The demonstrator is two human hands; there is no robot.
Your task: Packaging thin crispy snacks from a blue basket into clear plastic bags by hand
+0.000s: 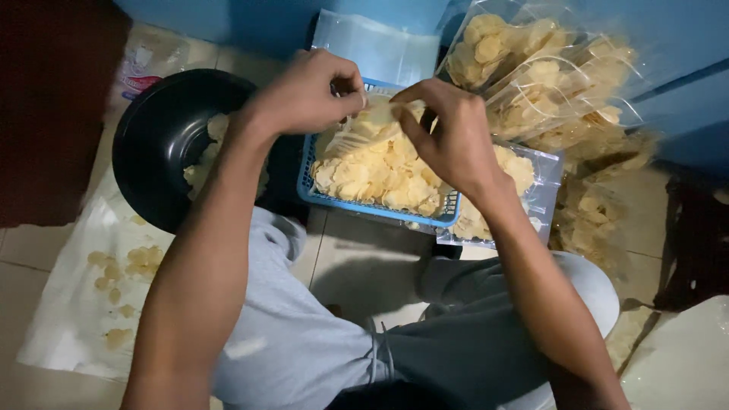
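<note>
My left hand (307, 95) and my right hand (448, 133) pinch the top edge of a clear plastic bag of pale yellow chips (372, 163) from both sides. The bag stands in a small blue plastic basket (310, 188) on the tiled floor in front of my knees. Both hands are closed on the bag's mouth, thumbs and fingers meeting above the chips.
A black bowl (152, 152) with a few chips sits at left, partly behind my left forearm. White paper (72, 319) with scattered chips lies on the floor. Several filled chip bags (547, 83) pile at right, another (531, 186) beside the basket. Empty clear bags (376, 42) lean behind.
</note>
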